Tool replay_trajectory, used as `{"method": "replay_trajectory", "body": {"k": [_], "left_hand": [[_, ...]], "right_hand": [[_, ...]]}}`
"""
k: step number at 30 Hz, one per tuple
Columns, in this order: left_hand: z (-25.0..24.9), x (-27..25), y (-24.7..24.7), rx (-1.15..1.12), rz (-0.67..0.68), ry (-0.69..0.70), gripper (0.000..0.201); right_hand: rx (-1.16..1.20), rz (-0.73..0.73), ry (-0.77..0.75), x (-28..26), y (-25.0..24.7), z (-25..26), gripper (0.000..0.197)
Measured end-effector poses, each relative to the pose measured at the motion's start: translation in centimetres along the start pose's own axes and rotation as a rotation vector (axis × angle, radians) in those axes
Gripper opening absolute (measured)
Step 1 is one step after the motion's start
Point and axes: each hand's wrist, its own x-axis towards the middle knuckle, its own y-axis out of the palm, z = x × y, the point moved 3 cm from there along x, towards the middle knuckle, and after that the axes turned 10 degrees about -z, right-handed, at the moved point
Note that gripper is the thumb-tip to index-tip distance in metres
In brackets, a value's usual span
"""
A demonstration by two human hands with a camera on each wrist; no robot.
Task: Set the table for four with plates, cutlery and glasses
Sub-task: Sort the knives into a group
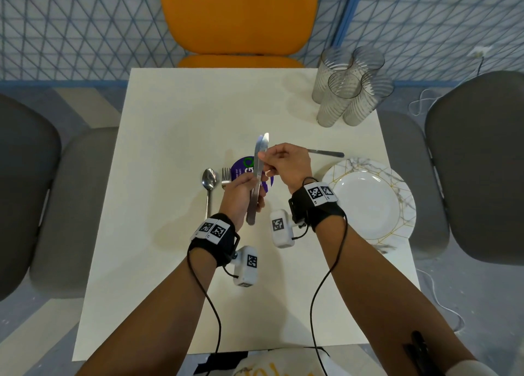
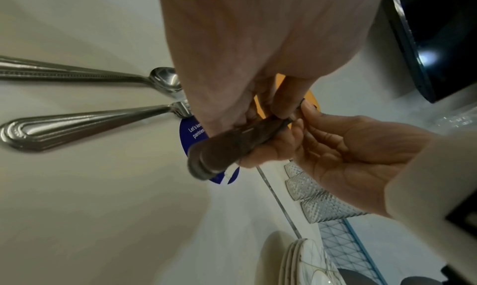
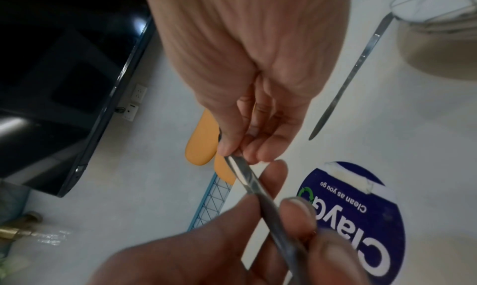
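Above the middle of the white table [image 1: 170, 115], my left hand [image 1: 249, 184] grips the handles of what look like two steel knives [image 1: 260, 147] held together, blades pointing away. My right hand [image 1: 265, 161] pinches a blade near its middle. In the left wrist view the knife handles [image 2: 227, 148] lie in my left hand [image 2: 258, 115], with the right hand [image 2: 304, 113] at the tip. A spoon [image 1: 209, 177] and fork [image 1: 225, 174] lie left of my hands. Another knife [image 1: 326, 152] lies behind the right hand. Marbled plates [image 1: 397, 183] are stacked at the right edge. Several ribbed glasses [image 1: 344, 92] stand at the far right corner.
A round purple sticker [image 1: 242, 164] is on the table under my hands. An orange chair [image 1: 238, 15] stands at the far side, and grey chairs at the left [image 1: 25, 191] and right [image 1: 479, 160]. A blue mesh fence runs behind.
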Motion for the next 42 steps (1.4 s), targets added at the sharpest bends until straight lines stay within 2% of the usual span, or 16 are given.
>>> {"method": "replay_trajectory", "body": {"k": [5, 8, 9, 11, 14, 17, 22, 25, 28, 32, 34, 38, 42], "left_hand": [[0.2, 1.1, 0.2, -0.007, -0.073, -0.074, 0.025], [0.2, 1.8, 0.3, -0.021, -0.103, -0.11, 0.027], [0.2, 1.9, 0.4, -0.022, -0.11, -0.129, 0.028], [0.2, 2.2, 0.5, -0.034, -0.11, -0.156, 0.029], [0.0, 2.6, 0.9, -0.056, -0.071, -0.152, 0.028], [-0.4, 3.0, 1.5, -0.051, -0.041, -0.165, 0.03], [-0.9, 3.7, 2.0, -0.052, -0.018, -0.173, 0.035], [-0.9, 4.1, 2.2, -0.054, -0.024, -0.165, 0.035], [-1.0, 4.4, 2.0, -0.05, -0.047, -0.168, 0.035], [-0.7, 5.0, 1.3, -0.019, -0.067, -0.169, 0.033], [-0.9, 5.0, 1.0, -0.016, -0.07, -0.153, 0.029], [-1.9, 4.7, 0.6, 0.023, -0.114, -0.068, 0.025], [-2.7, 4.6, 0.3, 0.058, -0.16, -0.016, 0.028]], "right_hand": [[-0.058, 0.03, 0.005, 1.2, -0.6, 0.2, 0.029], [-0.114, -0.044, 0.019, 3.2, -2.1, 0.1, 0.015], [-0.173, -0.081, 0.001, 4.1, -2.7, -0.1, 0.01], [-0.388, -0.115, -0.063, 6.0, -3.6, -0.3, 0.018], [-0.751, -0.05, -0.115, 8.3, -3.9, -0.3, 0.033], [-0.933, 0.024, -0.133, 10.6, -3.7, -1.0, 0.046], [-1.19, 0.046, -0.219, 12.4, -2.6, -2.1, 0.033], [-1.268, 0.082, -0.288, 12.7, -1.8, -2.3, 0.026], [-1.257, 0.096, -0.32, 12.8, -1.2, -2.2, 0.022], [-1.189, 0.126, -0.272, 13.0, -0.8, -1.9, 0.027], [-1.14, 0.147, -0.285, 12.8, -0.7, -1.5, 0.021], [-0.825, 0.05, -0.384, 11.7, -0.6, 0.5, 0.001], [-0.494, -0.073, -0.425, 9.5, -0.6, 4.7, 0.005]]}}
